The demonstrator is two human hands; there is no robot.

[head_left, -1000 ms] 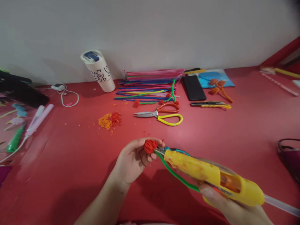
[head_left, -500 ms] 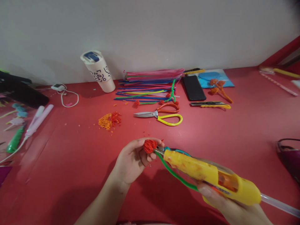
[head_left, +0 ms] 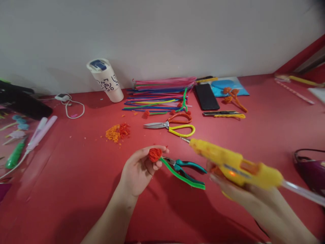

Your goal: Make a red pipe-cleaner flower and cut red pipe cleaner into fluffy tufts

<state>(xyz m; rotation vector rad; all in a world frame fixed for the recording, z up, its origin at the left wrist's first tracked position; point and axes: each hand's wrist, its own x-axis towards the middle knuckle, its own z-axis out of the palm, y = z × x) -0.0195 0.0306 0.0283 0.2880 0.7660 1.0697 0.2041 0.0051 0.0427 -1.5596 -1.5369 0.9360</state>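
Note:
Between the fingers of my left hand (head_left: 138, 173) is a red fuzzy flower head (head_left: 155, 155) with a green pipe cleaner stem (head_left: 181, 176) trailing to the lower right. My right hand (head_left: 233, 188) grips a yellow hot glue gun (head_left: 215, 152), its orange light lit. The gun's metal nozzle points left, apart from the flower, and a clear glue stick (head_left: 302, 191) sticks out of its back. Under the stem lie teal-handled pliers (head_left: 189, 165) on the red table. Scissors (head_left: 169, 124) with one red and one yellow loop rest beyond my hands.
Orange and red clippings (head_left: 118, 132) lie left of the scissors. Behind are many-coloured pipe cleaners (head_left: 162, 91), a white tumbler (head_left: 106, 81), a black phone (head_left: 206, 97) and a utility knife (head_left: 223, 114). A pink hair straightener (head_left: 42, 134) is at left, a dark purple pouch (head_left: 311, 173) at right.
My right hand has drawn the glue gun up and right, away from the flower. The pliers and the whole green stem now show. My left hand has shifted slightly left with the flower.

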